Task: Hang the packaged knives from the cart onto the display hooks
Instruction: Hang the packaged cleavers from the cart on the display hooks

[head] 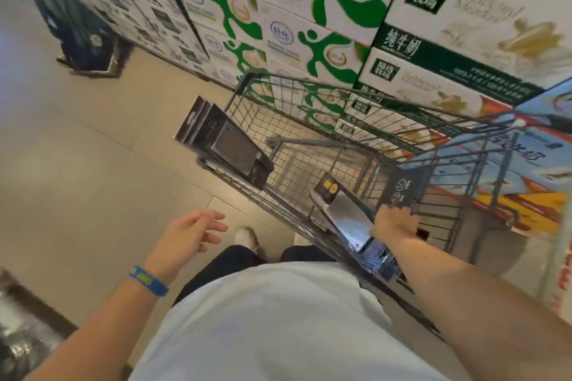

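1. Cart (297, 161): before the person, toward the right.
2. Pack stack (223, 145): on the cart's left rim.
3. Knife pack (343, 216): in the cart, near end.
4. Upright pack (402, 187): just right of the knife pack, right hand (394, 221) at its lower edge.
5. Boxes (309, 25): stacked behind the cart.
6. Left hand (188, 235): left of the cart, apart.
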Motion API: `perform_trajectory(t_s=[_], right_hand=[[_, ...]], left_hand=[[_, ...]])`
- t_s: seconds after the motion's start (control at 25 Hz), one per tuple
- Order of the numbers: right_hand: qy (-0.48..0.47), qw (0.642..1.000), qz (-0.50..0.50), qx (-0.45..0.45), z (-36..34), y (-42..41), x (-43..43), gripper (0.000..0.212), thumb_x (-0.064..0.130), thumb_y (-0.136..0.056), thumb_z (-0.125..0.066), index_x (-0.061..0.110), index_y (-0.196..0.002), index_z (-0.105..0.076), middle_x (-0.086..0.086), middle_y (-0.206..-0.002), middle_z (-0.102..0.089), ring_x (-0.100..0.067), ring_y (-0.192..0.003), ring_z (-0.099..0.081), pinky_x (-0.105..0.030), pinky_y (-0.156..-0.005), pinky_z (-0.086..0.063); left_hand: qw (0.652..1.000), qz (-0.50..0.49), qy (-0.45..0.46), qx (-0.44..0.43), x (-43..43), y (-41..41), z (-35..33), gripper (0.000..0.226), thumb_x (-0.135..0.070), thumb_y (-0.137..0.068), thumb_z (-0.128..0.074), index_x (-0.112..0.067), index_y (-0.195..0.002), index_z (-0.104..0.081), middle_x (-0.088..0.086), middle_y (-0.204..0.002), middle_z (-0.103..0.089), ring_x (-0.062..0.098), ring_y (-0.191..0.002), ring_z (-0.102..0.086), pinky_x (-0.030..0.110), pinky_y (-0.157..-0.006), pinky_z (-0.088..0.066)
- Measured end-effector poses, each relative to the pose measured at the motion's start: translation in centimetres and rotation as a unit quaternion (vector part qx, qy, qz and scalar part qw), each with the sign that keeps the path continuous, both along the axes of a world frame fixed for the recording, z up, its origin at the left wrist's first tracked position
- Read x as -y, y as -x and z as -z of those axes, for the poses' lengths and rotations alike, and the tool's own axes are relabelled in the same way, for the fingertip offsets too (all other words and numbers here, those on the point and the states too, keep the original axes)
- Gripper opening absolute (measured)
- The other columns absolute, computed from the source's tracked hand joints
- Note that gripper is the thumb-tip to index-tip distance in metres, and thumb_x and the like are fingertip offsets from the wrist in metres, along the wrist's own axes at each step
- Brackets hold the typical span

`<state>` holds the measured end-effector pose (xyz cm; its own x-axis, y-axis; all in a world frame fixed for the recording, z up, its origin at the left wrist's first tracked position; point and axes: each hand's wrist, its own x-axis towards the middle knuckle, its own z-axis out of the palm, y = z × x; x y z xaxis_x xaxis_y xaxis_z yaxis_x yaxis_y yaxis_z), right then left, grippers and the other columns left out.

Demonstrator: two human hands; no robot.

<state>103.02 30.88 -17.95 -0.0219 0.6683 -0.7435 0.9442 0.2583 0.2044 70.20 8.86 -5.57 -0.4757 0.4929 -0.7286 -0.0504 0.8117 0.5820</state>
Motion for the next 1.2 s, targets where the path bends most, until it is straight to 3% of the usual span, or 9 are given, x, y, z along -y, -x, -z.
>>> perform_trajectory(t_s=[0.08,0.24,0.36,0.48,0.56,0.8,1.0,1.12,1.2], right_hand=[[0.003,1.0,0.024,0.007,0.1,0.6,0.5,0.049,0.042,-0.091,-0.071,0.01,-0.127,-0.06,-0.015,-0.133,-0.058,-0.035,-0.122,-0.051,-0.044,-0.097,-0.044],[0.122,0.986,0.1,-0.049,-0.4,0.1,0.4,0.046,0.046,-0.084,-0.08,0.009,-0.108,-0.067,-0.006,-0.096,-0.066,-0.023,-0.085,-0.064,-0.03,-0.067,-0.05],[0.137,0.984,0.103,-0.049,-1.3,-0.2,0.7,0.038,0.032,-0.086,-0.079,0.012,-0.115,-0.067,-0.006,-0.1,-0.067,-0.025,-0.086,-0.064,-0.03,-0.071,-0.05],[0.118,0.984,0.107,-0.084,-2.6,0.0,0.5,0.015,0.026,-0.088,-0.073,0.023,-0.1,-0.064,-0.003,-0.099,-0.067,-0.021,-0.082,-0.062,-0.026,-0.065,-0.045],[0.105,0.984,0.117,-0.085,-4.0,0.1,0.1,0.012,0.024,-0.091,-0.07,0.025,-0.097,-0.06,-0.003,-0.1,-0.066,-0.022,-0.083,-0.062,-0.028,-0.062,-0.044],[0.16,0.967,0.183,-0.073,-6.8,-1.0,-1.5,0.036,0.03,-0.092,-0.072,0.014,-0.123,-0.062,-0.011,-0.118,-0.068,-0.031,-0.106,-0.065,-0.04,-0.095,-0.052],[0.119,0.988,0.094,-0.011,-4.3,1.8,1.6,0.03,0.023,-0.095,-0.066,0.016,-0.125,-0.065,-0.01,-0.12,-0.068,-0.03,-0.108,-0.064,-0.041,-0.096,-0.053],[0.031,0.995,0.038,0.088,-1.9,4.0,4.3,0.037,0.02,-0.1,-0.055,0.017,-0.137,-0.059,-0.012,-0.146,-0.051,-0.036,-0.134,-0.045,-0.049,-0.111,-0.04],[0.007,0.995,0.021,0.101,-1.5,4.0,4.9,0.042,0.022,-0.102,-0.052,0.021,-0.144,-0.056,-0.012,-0.158,-0.036,-0.038,-0.145,-0.032,-0.052,-0.115,-0.034]], left_hand=[[0.999,0.032,0.007,0.001,-1.8,0.3,0.3,0.027,-0.031,-0.103,-0.044,-0.025,-0.102,-0.071,-0.004,-0.094,-0.076,0.014,-0.075,-0.07,0.028,-0.066,-0.051],[0.995,0.092,0.009,0.029,-6.1,1.5,0.8,0.026,-0.027,-0.103,-0.045,-0.019,-0.103,-0.07,0.001,-0.093,-0.076,0.013,-0.071,-0.066,0.029,-0.066,-0.047],[0.989,0.14,-0.006,0.043,-9.2,3.2,0.6,0.026,-0.029,-0.103,-0.047,-0.017,-0.102,-0.07,0.001,-0.092,-0.077,0.014,-0.071,-0.066,0.03,-0.065,-0.047],[0.981,0.19,-0.014,0.048,-12.2,5.7,0.4,0.025,-0.031,-0.102,-0.048,-0.022,-0.103,-0.07,-0.003,-0.092,-0.077,0.017,-0.078,-0.069,0.036,-0.074,-0.051],[0.974,0.221,-0.01,0.044,-14.0,7.1,0.9,0.024,-0.027,-0.103,-0.046,-0.024,-0.105,-0.07,-0.005,-0.091,-0.077,0.02,-0.083,-0.07,0.038,-0.077,-0.052],[0.957,0.281,0.035,0.059,-15.2,9.2,2.2,0.024,-0.029,-0.102,-0.047,-0.024,-0.105,-0.07,-0.006,-0.09,-0.077,0.017,-0.084,-0.07,0.032,-0.073,-0.05],[0.951,0.298,0.06,0.061,-14.2,9.5,2.5,0.023,-0.031,-0.102,-0.047,-0.024,-0.104,-0.069,-0.005,-0.092,-0.076,0.014,-0.081,-0.069,0.028,-0.07,-0.05],[0.949,0.305,0.058,0.058,-13.6,9.2,2.6,0.024,-0.034,-0.102,-0.047,-0.024,-0.103,-0.069,-0.006,-0.091,-0.076,0.013,-0.081,-0.069,0.029,-0.069,-0.05],[0.948,0.308,0.054,0.055,-13.1,9.0,2.8,0.025,-0.033,-0.102,-0.046,-0.024,-0.103,-0.069,-0.007,-0.091,-0.076,0.014,-0.082,-0.069,0.029,-0.068,-0.049]])
